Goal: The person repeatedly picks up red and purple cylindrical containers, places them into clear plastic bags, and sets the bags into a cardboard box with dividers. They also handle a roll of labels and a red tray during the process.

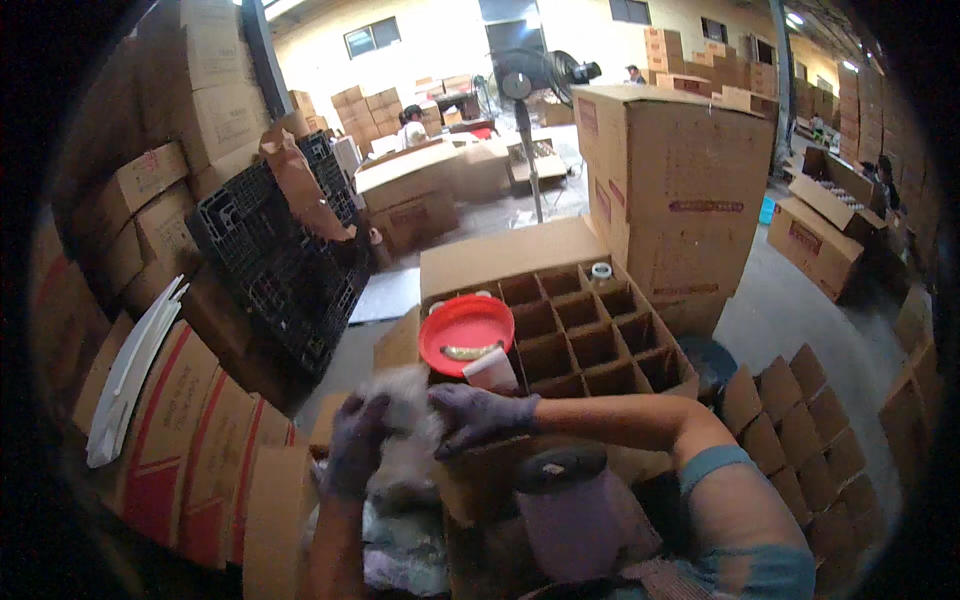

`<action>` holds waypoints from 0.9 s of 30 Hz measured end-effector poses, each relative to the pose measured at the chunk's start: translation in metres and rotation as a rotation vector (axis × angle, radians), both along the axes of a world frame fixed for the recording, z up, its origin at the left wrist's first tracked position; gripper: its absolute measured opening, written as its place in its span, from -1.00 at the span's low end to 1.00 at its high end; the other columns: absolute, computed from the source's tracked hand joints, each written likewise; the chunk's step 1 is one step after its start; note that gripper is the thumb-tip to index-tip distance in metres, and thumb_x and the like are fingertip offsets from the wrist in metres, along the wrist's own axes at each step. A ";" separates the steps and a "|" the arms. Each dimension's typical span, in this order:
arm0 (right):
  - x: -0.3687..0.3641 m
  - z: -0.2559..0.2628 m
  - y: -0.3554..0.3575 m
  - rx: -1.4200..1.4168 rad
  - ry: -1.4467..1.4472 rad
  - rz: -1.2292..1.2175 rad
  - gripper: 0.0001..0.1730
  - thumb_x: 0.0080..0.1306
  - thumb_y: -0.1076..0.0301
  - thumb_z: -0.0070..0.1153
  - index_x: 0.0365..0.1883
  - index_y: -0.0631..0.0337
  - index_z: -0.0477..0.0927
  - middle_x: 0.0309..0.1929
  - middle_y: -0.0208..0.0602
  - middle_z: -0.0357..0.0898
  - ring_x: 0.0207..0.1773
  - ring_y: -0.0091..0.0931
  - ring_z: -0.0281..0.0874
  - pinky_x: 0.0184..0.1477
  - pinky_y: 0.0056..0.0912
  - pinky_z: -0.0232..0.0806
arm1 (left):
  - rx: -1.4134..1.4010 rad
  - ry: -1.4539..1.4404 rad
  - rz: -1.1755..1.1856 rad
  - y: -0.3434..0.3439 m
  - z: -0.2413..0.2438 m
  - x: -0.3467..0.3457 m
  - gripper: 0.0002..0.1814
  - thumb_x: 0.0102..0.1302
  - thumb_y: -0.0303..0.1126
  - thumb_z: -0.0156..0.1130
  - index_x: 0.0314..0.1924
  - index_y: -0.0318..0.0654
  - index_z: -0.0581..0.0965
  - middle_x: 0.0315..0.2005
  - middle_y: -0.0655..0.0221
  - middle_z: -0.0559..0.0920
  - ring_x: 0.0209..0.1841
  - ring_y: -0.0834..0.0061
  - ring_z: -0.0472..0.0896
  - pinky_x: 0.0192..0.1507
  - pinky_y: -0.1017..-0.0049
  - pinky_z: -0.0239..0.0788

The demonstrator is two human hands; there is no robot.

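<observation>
My left hand point(356, 442), in a purple-grey glove, grips the left side of a whitish, translucent plastic wrap or bag point(405, 427). The fingers of my right hand point(476, 414), gloved alike, hold its right edge. Motion blurs the wrap, and whether anything is inside cannot be told. Just beyond my right hand a red plastic basin point(469, 322) rests on a cardboard carton with dividers point(555, 307). A gold-coloured strip point(471, 351) lies in the basin, and a white paper piece point(489, 369) hangs over its near rim.
Crumpled plastic point(405, 547) fills an open carton below my left hand. A purple-tinted roll point(574, 510) stands near my body. Cardboard dividers point(795, 435) lie right. A tall carton point(675, 195) and a pedestal fan point(525, 112) stand ahead; a black plastic pallet point(277, 270) leans left.
</observation>
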State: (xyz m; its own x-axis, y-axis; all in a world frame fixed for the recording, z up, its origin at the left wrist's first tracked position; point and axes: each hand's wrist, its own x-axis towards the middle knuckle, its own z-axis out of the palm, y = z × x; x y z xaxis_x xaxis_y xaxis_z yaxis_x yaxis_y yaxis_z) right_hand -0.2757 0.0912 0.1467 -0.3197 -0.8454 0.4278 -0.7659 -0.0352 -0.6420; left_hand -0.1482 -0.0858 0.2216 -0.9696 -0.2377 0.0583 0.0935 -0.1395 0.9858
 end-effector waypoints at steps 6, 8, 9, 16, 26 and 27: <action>-0.031 0.030 0.016 -0.010 -0.940 -0.176 -0.58 0.39 0.06 0.15 0.04 0.19 0.58 -0.10 -0.39 0.60 -0.09 -0.59 0.52 -0.01 -0.43 0.44 | 0.353 0.262 -0.299 -0.052 -0.005 -0.097 -0.52 0.35 -0.23 0.27 0.20 -0.23 0.42 -0.03 0.38 0.56 0.00 0.46 0.53 0.16 0.31 0.40; -0.065 0.015 0.063 -0.099 -0.974 -0.221 -0.61 0.37 0.07 0.17 -0.03 0.21 0.62 -0.16 -0.38 0.63 -0.18 -0.59 0.56 -0.09 -0.46 0.47 | 0.074 0.328 -0.075 0.001 0.008 -0.072 -0.43 0.30 -0.29 0.32 0.27 -0.20 0.37 0.13 0.36 0.50 0.16 0.40 0.47 0.26 0.28 0.34; -0.077 0.012 0.084 -0.156 -0.985 -0.282 -0.62 0.37 0.09 0.18 -0.04 0.21 0.63 -0.15 -0.36 0.63 -0.17 -0.57 0.57 -0.07 -0.44 0.47 | -0.027 0.338 -0.111 0.007 -0.002 -0.068 -0.37 0.27 -0.32 0.35 0.31 -0.18 0.35 0.18 0.36 0.47 0.20 0.39 0.44 0.29 0.27 0.31; -0.091 -0.021 0.094 -0.081 -1.019 -0.366 -0.58 0.33 0.10 0.26 -0.06 0.31 0.63 -0.19 -0.32 0.67 -0.21 -0.57 0.60 -0.12 -0.49 0.49 | -0.635 0.398 0.016 0.082 -0.100 -0.071 -0.24 0.05 -0.32 0.54 0.25 -0.30 0.41 0.25 0.15 0.40 0.29 0.31 0.38 0.28 0.35 0.28; 0.003 -0.007 0.112 -0.184 0.200 -0.613 -0.14 0.09 0.01 0.40 0.26 0.28 0.35 0.14 0.10 0.46 0.19 -0.10 0.44 0.21 -0.14 0.32 | -0.417 0.161 0.243 0.103 -0.129 -0.094 -0.80 0.29 -0.44 0.30 -0.13 -0.35 0.53 -0.20 0.32 0.66 -0.20 0.52 0.61 -0.10 0.48 0.48; 0.009 -0.012 0.111 -0.100 0.252 -0.592 -0.14 0.05 0.05 0.42 0.24 0.28 0.37 0.11 0.07 0.48 0.15 -0.07 0.45 0.19 -0.14 0.34 | -0.207 0.202 0.191 0.107 -0.124 -0.085 -0.81 0.27 -0.45 0.31 -0.16 -0.32 0.53 -0.23 0.32 0.65 -0.21 0.52 0.61 -0.11 0.48 0.48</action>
